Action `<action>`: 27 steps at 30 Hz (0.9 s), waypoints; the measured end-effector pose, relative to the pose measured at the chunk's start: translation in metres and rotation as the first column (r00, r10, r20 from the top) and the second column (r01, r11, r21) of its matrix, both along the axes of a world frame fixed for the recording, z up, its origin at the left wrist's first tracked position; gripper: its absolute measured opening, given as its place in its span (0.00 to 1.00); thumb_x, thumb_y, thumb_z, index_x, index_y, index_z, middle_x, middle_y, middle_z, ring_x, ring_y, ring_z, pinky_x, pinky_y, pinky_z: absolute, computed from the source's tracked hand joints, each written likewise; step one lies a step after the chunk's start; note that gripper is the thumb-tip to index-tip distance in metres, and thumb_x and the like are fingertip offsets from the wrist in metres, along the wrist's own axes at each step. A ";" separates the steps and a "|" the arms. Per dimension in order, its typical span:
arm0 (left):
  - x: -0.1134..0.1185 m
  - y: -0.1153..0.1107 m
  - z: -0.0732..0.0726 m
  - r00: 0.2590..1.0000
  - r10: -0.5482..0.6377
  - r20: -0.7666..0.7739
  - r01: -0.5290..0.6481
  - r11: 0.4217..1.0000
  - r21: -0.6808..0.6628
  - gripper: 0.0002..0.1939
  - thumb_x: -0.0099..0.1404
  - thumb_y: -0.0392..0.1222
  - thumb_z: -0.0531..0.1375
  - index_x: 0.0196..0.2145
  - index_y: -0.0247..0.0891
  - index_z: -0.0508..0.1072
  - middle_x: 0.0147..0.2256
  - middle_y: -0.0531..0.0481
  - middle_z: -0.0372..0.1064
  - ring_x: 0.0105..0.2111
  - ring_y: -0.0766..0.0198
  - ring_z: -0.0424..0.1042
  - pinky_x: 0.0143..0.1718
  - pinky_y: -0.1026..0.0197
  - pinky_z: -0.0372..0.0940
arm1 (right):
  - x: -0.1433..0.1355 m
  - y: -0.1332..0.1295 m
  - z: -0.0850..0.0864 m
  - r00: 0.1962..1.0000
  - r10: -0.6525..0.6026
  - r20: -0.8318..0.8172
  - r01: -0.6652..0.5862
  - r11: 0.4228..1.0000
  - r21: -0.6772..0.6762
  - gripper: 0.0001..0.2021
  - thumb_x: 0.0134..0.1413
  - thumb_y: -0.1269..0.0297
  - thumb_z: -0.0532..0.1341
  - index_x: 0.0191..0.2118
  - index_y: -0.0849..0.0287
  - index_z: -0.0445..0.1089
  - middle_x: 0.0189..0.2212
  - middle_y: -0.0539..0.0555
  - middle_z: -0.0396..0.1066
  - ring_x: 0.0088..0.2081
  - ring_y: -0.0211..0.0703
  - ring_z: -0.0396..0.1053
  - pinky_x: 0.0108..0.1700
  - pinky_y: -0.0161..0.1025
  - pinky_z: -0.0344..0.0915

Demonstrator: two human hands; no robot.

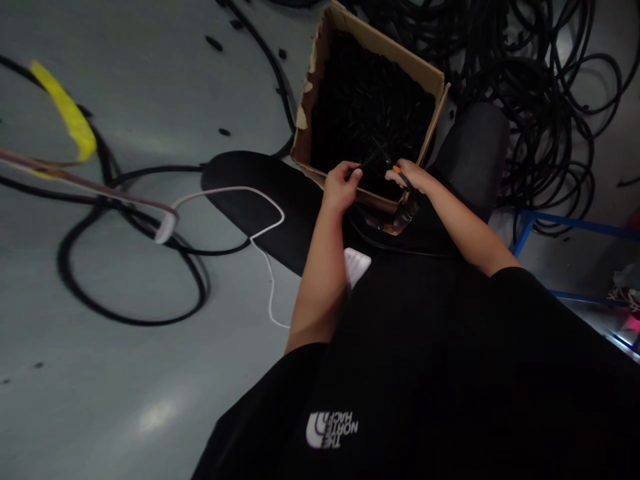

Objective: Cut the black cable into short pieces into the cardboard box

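My left hand [343, 187] is closed over the near edge of a cardboard box [395, 43]. Pinched between its thumb and fingers is a thin black cable piece [369, 160] that points toward the right hand. Just to the right, my right hand [414, 176] is wrapped round scissors [397, 170] with orange and black handles. Their dark blades point up and left over the box, close to the end of the cable piece. Many short black pieces [370, 100] fill the box; where the blades end is hard to make out against them.
Tangled black cable [540, 87] lies on the floor at the right. At the left are a looped black cable [133, 320], a yellow strip [67, 110] and a white cord [273, 293]. A blue metal frame [575, 223] stands at the right. Small black bits lie scattered on the floor.
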State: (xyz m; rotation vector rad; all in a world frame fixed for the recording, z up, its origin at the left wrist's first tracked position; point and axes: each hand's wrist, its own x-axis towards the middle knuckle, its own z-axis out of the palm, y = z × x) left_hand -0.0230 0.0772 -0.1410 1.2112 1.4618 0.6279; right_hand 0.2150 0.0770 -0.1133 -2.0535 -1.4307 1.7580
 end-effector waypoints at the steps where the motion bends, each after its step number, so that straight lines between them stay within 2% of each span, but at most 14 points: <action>1: -0.001 0.001 -0.004 1.000 0.001 -0.010 -0.001 1.000 0.008 0.13 0.73 0.49 0.75 0.37 0.44 0.77 0.39 0.46 0.79 0.51 0.47 0.78 0.63 0.51 0.73 | 0.000 0.001 0.002 1.000 -0.008 0.013 0.008 1.000 -0.002 0.18 0.75 0.62 0.69 0.33 0.52 0.64 0.26 0.47 0.65 0.32 0.43 0.64 0.36 0.39 0.59; 3: -0.005 0.002 -0.012 0.999 0.006 -0.054 -0.005 1.000 0.017 0.13 0.75 0.52 0.74 0.39 0.45 0.77 0.41 0.45 0.80 0.53 0.45 0.80 0.67 0.48 0.74 | -0.003 0.002 0.006 0.999 -0.013 0.045 0.013 1.000 -0.009 0.19 0.77 0.59 0.69 0.32 0.53 0.65 0.23 0.47 0.64 0.29 0.41 0.65 0.33 0.38 0.57; 6: -0.008 0.003 -0.023 0.985 -0.004 -0.175 0.001 1.000 -0.015 0.14 0.79 0.54 0.70 0.40 0.45 0.74 0.44 0.41 0.82 0.58 0.42 0.82 0.71 0.45 0.74 | -0.008 0.004 0.011 0.991 -0.001 0.134 0.008 0.999 -0.053 0.18 0.77 0.61 0.69 0.31 0.54 0.68 0.20 0.46 0.63 0.25 0.39 0.66 0.29 0.36 0.56; 9: -0.010 0.003 -0.030 0.956 -0.052 -0.287 0.032 0.997 -0.075 0.13 0.81 0.51 0.66 0.39 0.46 0.71 0.48 0.36 0.85 0.64 0.37 0.83 0.75 0.41 0.72 | -0.013 0.004 0.009 0.982 0.026 0.188 -0.007 0.995 -0.103 0.18 0.76 0.64 0.70 0.30 0.55 0.70 0.18 0.47 0.64 0.23 0.40 0.67 0.27 0.35 0.58; 12: -0.009 0.003 -0.034 0.944 -0.077 -0.322 0.047 0.994 -0.101 0.12 0.80 0.49 0.65 0.38 0.47 0.69 0.50 0.33 0.85 0.66 0.33 0.82 0.77 0.35 0.70 | -0.012 0.004 0.004 0.983 0.070 0.170 -0.046 0.989 -0.141 0.18 0.76 0.66 0.69 0.29 0.56 0.72 0.17 0.50 0.67 0.22 0.41 0.68 0.25 0.34 0.60; 16: -0.009 0.003 -0.039 0.955 -0.044 -0.292 0.016 0.995 -0.098 0.16 0.78 0.52 0.68 0.37 0.48 0.66 0.48 0.33 0.84 0.67 0.31 0.81 0.76 0.34 0.72 | -0.009 0.003 -0.001 0.981 0.107 0.161 -0.087 0.989 -0.123 0.16 0.73 0.69 0.70 0.29 0.57 0.74 0.17 0.53 0.68 0.23 0.43 0.69 0.24 0.34 0.61; 19: -0.010 0.004 -0.043 0.966 -0.013 -0.259 -0.009 0.997 -0.083 0.17 0.77 0.54 0.68 0.37 0.48 0.66 0.48 0.33 0.82 0.67 0.31 0.80 0.76 0.33 0.71 | -0.010 0.000 -0.003 0.985 0.106 0.134 -0.093 0.991 -0.097 0.17 0.73 0.70 0.69 0.28 0.57 0.72 0.18 0.52 0.68 0.24 0.42 0.68 0.25 0.33 0.61; 24: -0.014 0.005 -0.049 0.984 0.057 -0.171 -0.066 0.997 -0.046 0.18 0.77 0.57 0.69 0.36 0.48 0.68 0.44 0.37 0.81 0.63 0.36 0.80 0.73 0.38 0.73 | -0.015 -0.006 -0.007 0.998 -0.003 -0.061 -0.010 0.978 -0.206 0.16 0.73 0.71 0.67 0.30 0.56 0.68 0.26 0.52 0.73 0.25 0.39 0.68 0.28 0.33 0.64; 27: -0.014 0.004 -0.051 0.998 0.002 -0.070 -0.004 1.000 -0.029 0.17 0.78 0.56 0.69 0.37 0.47 0.69 0.41 0.41 0.79 0.59 0.40 0.81 0.70 0.42 0.75 | -0.015 -0.007 -0.012 0.992 0.055 -0.116 -0.076 0.980 -0.183 0.13 0.70 0.72 0.68 0.31 0.56 0.68 0.26 0.49 0.70 0.27 0.37 0.65 0.28 0.32 0.60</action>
